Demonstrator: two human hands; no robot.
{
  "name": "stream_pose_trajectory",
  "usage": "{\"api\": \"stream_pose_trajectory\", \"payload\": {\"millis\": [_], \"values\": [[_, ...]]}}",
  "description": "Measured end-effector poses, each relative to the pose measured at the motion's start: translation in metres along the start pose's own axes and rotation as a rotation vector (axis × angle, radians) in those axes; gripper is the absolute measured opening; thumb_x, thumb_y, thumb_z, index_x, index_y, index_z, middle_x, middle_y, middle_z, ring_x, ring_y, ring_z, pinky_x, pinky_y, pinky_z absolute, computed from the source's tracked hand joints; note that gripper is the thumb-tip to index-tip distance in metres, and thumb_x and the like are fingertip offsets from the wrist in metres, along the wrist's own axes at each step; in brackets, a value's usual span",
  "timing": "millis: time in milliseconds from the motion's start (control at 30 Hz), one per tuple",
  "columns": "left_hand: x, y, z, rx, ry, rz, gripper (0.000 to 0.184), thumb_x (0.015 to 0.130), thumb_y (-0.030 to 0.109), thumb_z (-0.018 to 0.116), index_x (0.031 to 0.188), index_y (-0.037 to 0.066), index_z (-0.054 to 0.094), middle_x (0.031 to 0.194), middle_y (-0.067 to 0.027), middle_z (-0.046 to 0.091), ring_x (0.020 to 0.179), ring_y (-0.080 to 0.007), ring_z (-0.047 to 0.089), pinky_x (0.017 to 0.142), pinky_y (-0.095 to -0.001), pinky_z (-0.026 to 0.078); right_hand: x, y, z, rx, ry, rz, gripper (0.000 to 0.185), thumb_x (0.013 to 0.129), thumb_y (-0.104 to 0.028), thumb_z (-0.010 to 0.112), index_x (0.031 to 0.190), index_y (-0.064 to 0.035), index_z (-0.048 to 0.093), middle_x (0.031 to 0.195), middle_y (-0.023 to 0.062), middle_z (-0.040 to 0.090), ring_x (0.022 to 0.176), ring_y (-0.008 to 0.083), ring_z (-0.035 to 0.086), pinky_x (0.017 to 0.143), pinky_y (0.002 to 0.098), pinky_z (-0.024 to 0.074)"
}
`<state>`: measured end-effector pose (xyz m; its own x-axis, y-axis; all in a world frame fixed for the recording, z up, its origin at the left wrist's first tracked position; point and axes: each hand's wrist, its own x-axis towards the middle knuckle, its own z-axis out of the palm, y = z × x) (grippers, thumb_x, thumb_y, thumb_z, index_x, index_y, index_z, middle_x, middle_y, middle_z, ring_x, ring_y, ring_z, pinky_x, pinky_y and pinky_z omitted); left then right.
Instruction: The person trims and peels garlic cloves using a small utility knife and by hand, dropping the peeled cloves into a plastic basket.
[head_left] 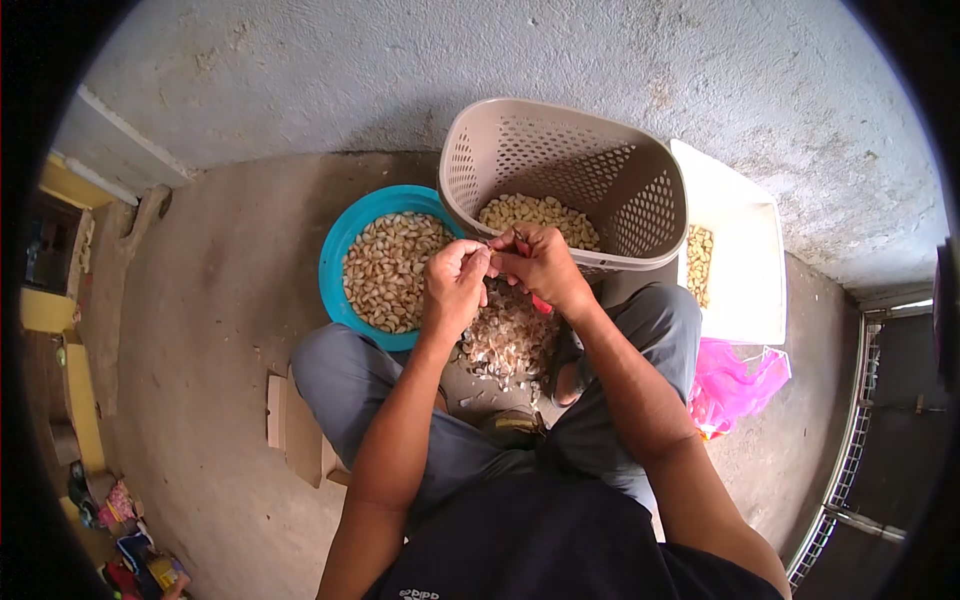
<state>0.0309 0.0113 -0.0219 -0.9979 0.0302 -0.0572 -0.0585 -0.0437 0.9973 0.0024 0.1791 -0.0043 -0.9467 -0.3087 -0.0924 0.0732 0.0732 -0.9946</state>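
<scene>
My left hand (457, 285) is closed in a pinch at its fingertips, on what looks like a garlic clove, mostly hidden by the fingers. Meeting it fingertip to fingertip, my right hand (540, 265) is wrapped round a small red-handled knife (541, 304); its blade cannot be made out. Below both hands, a heap of papery garlic skins (508, 340) lies on the floor between my feet. To the left stands a turquoise basin (332, 250) of unpeeled garlic cloves (395, 270). Pale peeled cloves (540, 215) cover the bottom of the beige perforated basket (560, 125) just beyond my hands.
Right of the basket is a white box (745, 260) with more peeled cloves (698, 265). A pink mesh bag (735, 385) lies near my right knee, and a piece of cardboard (300, 430) by my left leg. A concrete wall (350, 80) rises behind the basket.
</scene>
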Motion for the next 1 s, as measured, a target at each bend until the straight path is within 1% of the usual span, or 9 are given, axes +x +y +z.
{"api": "stream_pose_trajectory", "payload": {"millis": [100,200,300,400,500,600,700,800,1000], "values": [[-0.001,0.000,0.000,0.029,-0.020,-0.003,0.016,0.103,0.009,0.058,0.101,-0.005,0.065,0.078,-0.0090,0.067,0.050,-0.0080,0.054,0.043,-0.0240,0.043,-0.004,-0.006,0.001,-0.061,0.000,-0.014,0.010,0.092,-0.004,0.073,0.098,0.0028,0.069,0.076,0.0028,0.070,0.062,0.0053,0.056,0.054,0.0247,0.0462],[-0.004,-0.005,0.005,-0.017,-0.003,-0.015,0.015,0.103,0.009,0.057,0.101,-0.004,0.063,0.076,-0.0076,0.065,0.050,-0.0079,0.053,0.043,-0.0242,0.042,-0.005,-0.006,0.001,-0.099,-0.016,-0.010,0.010,0.093,-0.003,0.073,0.098,0.0034,0.068,0.075,0.0031,0.069,0.060,0.0059,0.057,0.052,0.0245,0.0455],[-0.007,-0.004,0.009,-0.093,0.040,-0.031,0.013,0.102,0.007,0.056,0.099,-0.004,0.062,0.074,-0.0066,0.063,0.049,-0.0080,0.054,0.042,-0.0238,0.042,-0.003,0.000,-0.001,0.017,-0.032,0.058,0.009,0.093,-0.001,0.072,0.100,0.0018,0.068,0.075,0.0047,0.070,0.057,0.0069,0.059,0.046,0.0227,0.0447],[-0.008,0.004,0.011,-0.187,0.040,-0.084,0.012,0.102,0.009,0.056,0.100,-0.002,0.061,0.075,-0.0058,0.063,0.049,-0.0075,0.052,0.041,-0.0233,0.041,-0.004,0.005,-0.002,0.306,-0.025,0.062,0.009,0.092,-0.002,0.073,0.099,0.0028,0.069,0.073,0.0050,0.068,0.053,0.0086,0.057,0.044,0.0240,0.0452],[-0.007,0.007,0.007,-0.279,0.006,-0.151,0.011,0.102,0.011,0.058,0.100,0.001,0.060,0.075,-0.0053,0.062,0.049,-0.0067,0.052,0.041,-0.0224,0.040,0.000,0.013,-0.004,0.570,-0.095,0.117,0.012,0.093,-0.004,0.074,0.102,0.0013,0.069,0.075,0.0052,0.069,0.054,0.0092,0.059,0.044,0.0244,0.0464],[-0.006,0.006,0.008,-0.194,0.038,-0.125,0.011,0.102,0.010,0.058,0.099,0.000,0.060,0.074,-0.0053,0.062,0.049,-0.0070,0.052,0.042,-0.0229,0.041,0.000,0.018,0.001,0.680,-0.058,0.147,0.014,0.095,-0.008,0.073,0.107,0.0001,0.069,0.079,0.0046,0.069,0.057,0.0092,0.059,0.045,0.0241,0.0454],[-0.005,-0.001,0.010,-0.152,0.057,-0.049,0.011,0.101,0.010,0.058,0.098,-0.001,0.059,0.073,-0.0056,0.062,0.048,-0.0073,0.052,0.041,-0.0236,0.041,-0.001,0.020,0.001,0.762,-0.097,0.183,0.013,0.098,-0.010,0.070,0.108,-0.0011,0.069,0.080,0.0034,0.067,0.058,0.0085,0.058,0.045,0.0236,0.0443],[-0.005,-0.004,0.009,-0.114,0.043,-0.040,0.009,0.100,0.009,0.059,0.096,0.001,0.059,0.073,-0.0051,0.061,0.047,-0.0075,0.051,0.041,-0.0234,0.041,0.000,0.021,0.000,0.761,-0.049,0.211,0.013,0.101,-0.010,0.066,0.109,-0.0011,0.068,0.082,0.0015,0.065,0.062,0.0085,0.057,0.048,0.0235,0.0426],[-0.005,-0.004,0.010,-0.017,0.053,-0.049,0.012,0.101,0.011,0.060,0.102,-0.001,0.062,0.076,-0.0059,0.064,0.048,-0.0066,0.050,0.042,-0.0233,0.040,0.000,0.019,0.001,0.748,-0.059,0.194,0.015,0.103,-0.012,0.062,0.112,-0.0019,0.068,0.083,0.0010,0.064,0.061,0.0077,0.053,0.048,0.0236,0.0407]]}}
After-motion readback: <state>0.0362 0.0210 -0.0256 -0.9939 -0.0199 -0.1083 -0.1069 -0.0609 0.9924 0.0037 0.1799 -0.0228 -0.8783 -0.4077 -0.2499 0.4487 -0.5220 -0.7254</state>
